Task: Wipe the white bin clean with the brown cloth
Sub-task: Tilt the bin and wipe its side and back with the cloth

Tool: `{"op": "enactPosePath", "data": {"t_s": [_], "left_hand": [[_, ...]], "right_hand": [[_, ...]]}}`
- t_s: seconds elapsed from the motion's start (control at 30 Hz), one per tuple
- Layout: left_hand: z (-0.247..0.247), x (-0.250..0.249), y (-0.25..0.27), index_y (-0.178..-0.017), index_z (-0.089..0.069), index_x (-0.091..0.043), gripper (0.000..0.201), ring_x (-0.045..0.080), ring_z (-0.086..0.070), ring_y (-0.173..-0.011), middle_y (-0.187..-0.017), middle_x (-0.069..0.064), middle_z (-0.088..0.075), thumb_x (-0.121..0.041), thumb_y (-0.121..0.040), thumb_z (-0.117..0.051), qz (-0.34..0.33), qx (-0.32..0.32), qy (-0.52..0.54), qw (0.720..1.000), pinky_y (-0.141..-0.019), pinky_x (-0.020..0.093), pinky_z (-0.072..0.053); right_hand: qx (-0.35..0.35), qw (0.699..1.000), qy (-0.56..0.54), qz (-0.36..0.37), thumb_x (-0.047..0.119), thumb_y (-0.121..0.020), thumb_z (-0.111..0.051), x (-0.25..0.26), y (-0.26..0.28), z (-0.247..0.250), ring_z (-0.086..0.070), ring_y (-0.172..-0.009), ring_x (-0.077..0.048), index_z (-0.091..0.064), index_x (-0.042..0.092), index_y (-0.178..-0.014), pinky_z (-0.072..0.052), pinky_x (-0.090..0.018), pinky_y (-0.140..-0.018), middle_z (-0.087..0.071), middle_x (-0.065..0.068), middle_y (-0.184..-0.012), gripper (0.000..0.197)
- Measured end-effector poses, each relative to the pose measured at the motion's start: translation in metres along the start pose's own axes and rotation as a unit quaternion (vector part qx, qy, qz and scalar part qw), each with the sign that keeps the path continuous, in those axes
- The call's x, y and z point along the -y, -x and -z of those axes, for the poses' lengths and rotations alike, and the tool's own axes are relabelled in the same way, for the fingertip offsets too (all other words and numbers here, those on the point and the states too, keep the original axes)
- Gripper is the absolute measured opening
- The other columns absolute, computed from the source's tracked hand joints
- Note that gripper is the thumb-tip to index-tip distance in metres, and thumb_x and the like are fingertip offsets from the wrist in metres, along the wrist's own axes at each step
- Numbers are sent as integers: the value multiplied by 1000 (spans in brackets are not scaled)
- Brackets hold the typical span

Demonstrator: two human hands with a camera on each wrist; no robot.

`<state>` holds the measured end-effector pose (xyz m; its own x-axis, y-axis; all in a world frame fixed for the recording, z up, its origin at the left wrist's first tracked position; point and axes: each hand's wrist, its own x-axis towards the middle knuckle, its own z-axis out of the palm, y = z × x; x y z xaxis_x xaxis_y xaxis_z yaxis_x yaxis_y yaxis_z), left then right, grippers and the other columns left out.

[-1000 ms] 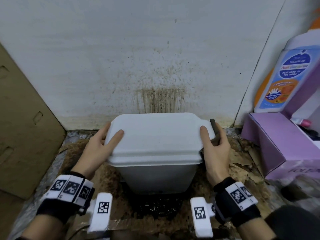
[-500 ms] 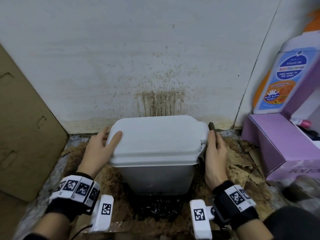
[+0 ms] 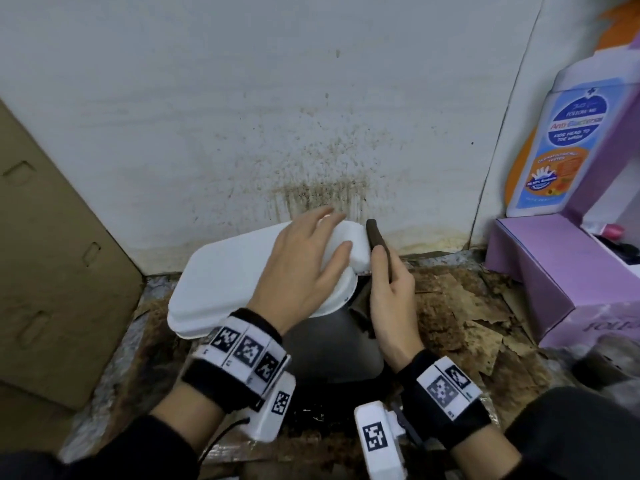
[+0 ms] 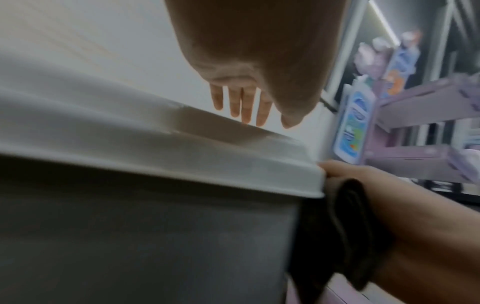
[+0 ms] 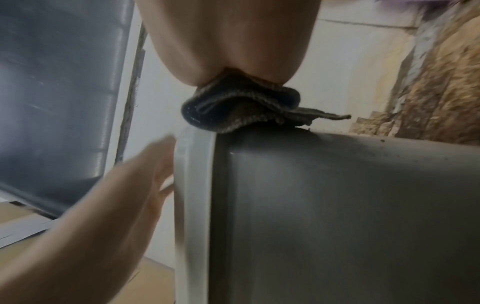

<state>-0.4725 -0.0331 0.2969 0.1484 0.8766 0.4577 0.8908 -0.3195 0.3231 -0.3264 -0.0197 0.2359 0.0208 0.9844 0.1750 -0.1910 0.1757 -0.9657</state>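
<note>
The white bin stands against the wall with a white lid point(image 3: 225, 271) and a grey body point(image 3: 329, 344); the lid sits askew, its right end turned toward the wall. My left hand point(image 3: 311, 258) lies flat on the lid's right end, fingers point(image 4: 241, 107) straight and their tips on the plastic. My right hand point(image 3: 391, 296) grips the rolled brown cloth point(image 3: 375, 237) and holds it against the bin's right side just under the lid rim. The right wrist view shows the cloth point(image 5: 233, 107) bunched between the fingers and pressed on the grey body point(image 5: 337, 205).
A cardboard sheet point(image 3: 52, 254) leans at the left. A purple box point(image 3: 571, 271) and a bottle-shaped display sign point(image 3: 561, 140) stand at the right. The wall point(image 3: 329, 192) behind the bin is brown-stained. Torn, dirty cardboard point(image 3: 467, 306) covers the floor.
My left hand has left the lid's left edge and crossed to its right end. The bin has turned, so the lid now sits at an angle. The right hand stays beside it with the cloth.
</note>
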Motion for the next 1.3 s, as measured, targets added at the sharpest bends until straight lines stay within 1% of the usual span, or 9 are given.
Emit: {"op": "enactPosePath", "data": {"t_s": [0.13, 0.3, 0.43, 0.5, 0.63, 0.77, 0.93, 1.1, 1.3], "left_hand": [[3, 1, -17, -153, -41, -21, 53, 19, -33, -147, -160, 3, -38, -46, -106, -37, -24, 43, -34, 998, -120, 38, -28], [10, 14, -16, -146, -52, -15, 53, 23, -49, -130, -139, 6, -55, -44, -105, -36, -9, 42, -75, 996, -109, 35, -39], [17, 23, -12, -151, -44, -10, 51, 20, -44, -133, -143, 7, -53, -36, -107, -42, 18, 26, -50, 998, -110, 28, -31], [20, 25, -11, -151, -46, -10, 50, 20, -42, -135, -146, 7, -52, -35, -107, -43, 17, 24, -51, 998, -112, 29, -30], [20, 30, -8, -148, -49, -12, 50, 17, -39, -138, -147, 5, -51, -38, -107, -40, 22, 18, -44, 999, -116, 31, -30], [22, 35, -7, -146, -52, -12, 52, 18, -41, -137, -145, 5, -52, -39, -104, -38, 26, 1, -40, 999, -114, 30, -31], [27, 45, -3, -145, -52, -11, 51, 18, -42, -135, -142, 5, -53, -38, -105, -38, 24, -16, -37, 999, -112, 28, -31], [29, 51, -1, -143, -53, -10, 49, 19, -43, -134, -142, 6, -53, -37, -105, -39, 27, -27, -28, 999, -113, 29, -32], [33, 61, 0, -144, -53, -12, 48, 17, -41, -135, -143, 3, -51, -36, -105, -38, 44, -29, -20, 998, -113, 27, -30]], "right_hand": [[45, 999, -9, 3, 34, -111, -41, 9, -1, -11, -52, -138, -6, -52, 24, -149, -41, -41, -118, -60, 11, -146, 41], [103, 991, -70, -44, 29, -111, -41, 16, -6, -16, -64, -125, -14, -62, 28, -137, -49, -43, -110, -71, 2, -130, 34], [5, 994, -69, -84, 40, -109, -43, -5, -13, -16, -63, -126, -14, -61, 31, -141, -48, -46, -112, -69, 7, -134, 38], [-26, 997, 2, -76, 49, -106, -41, -15, -12, -21, -58, -132, -12, -55, 35, -146, -46, -44, -114, -64, 10, -140, 45], [11, 995, 59, -74, 51, -109, -31, -7, -3, -47, -34, -145, 0, -34, 32, -159, -30, -19, -112, -39, 21, -155, 54], [102, 989, 78, -76, 57, -108, -15, -12, 4, -74, -13, -154, 1, -21, 43, -160, -16, -40, -128, -19, 22, -167, 55], [159, 955, 251, 13, 38, -112, -16, -30, 1, -71, -4, -152, 0, -24, 33, -162, -15, -29, -124, -5, 12, -172, 50], [126, 961, 239, 52, 37, -112, -18, -53, 5, -81, 2, -153, 7, -17, 31, -163, -6, -28, -127, -8, 18, -171, 52], [108, 971, 205, 52, 32, -112, -22, -92, 3, -65, -12, -155, 3, -23, 26, -163, -13, -30, -129, -19, 16, -169, 51]]}}
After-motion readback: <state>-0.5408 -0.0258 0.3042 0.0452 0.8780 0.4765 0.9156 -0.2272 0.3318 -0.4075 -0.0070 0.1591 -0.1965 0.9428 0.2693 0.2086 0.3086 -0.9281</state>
